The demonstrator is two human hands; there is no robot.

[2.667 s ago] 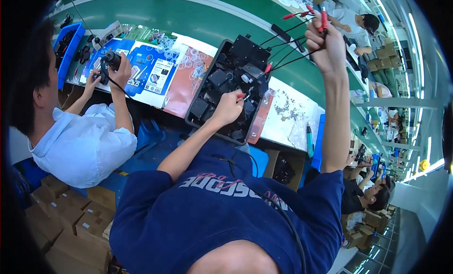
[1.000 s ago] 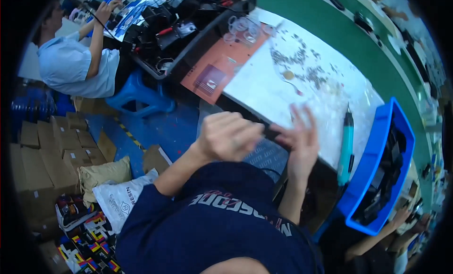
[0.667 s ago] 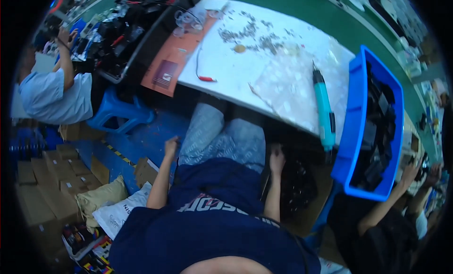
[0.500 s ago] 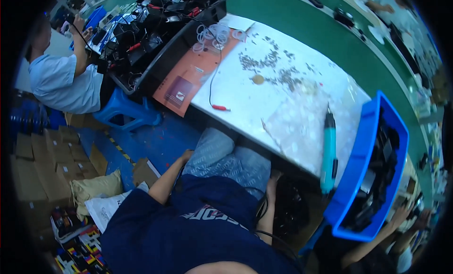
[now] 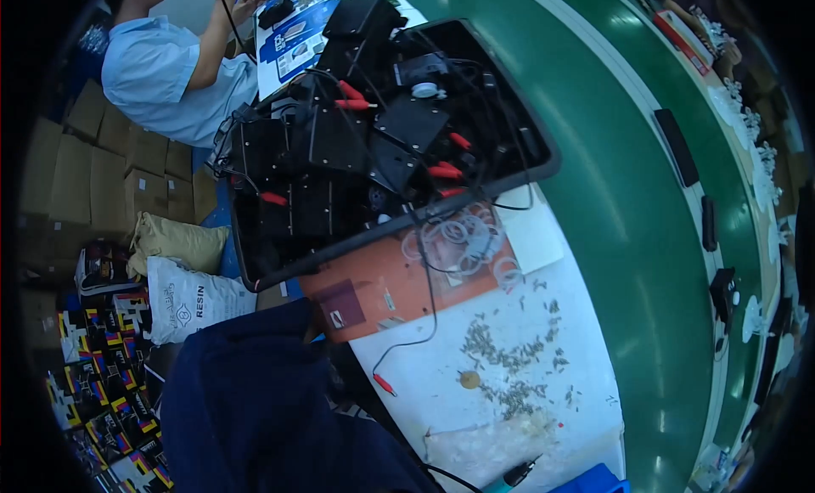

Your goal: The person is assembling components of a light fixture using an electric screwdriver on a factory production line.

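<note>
Head view has swung onto the bin, overhanging the table's near edge; both hands are gone, fingers I can't tell; work seems paused.

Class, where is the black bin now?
In the head view, the black bin fills the upper middle, left of the green surface, lower rim along the orange sheet.
</note>
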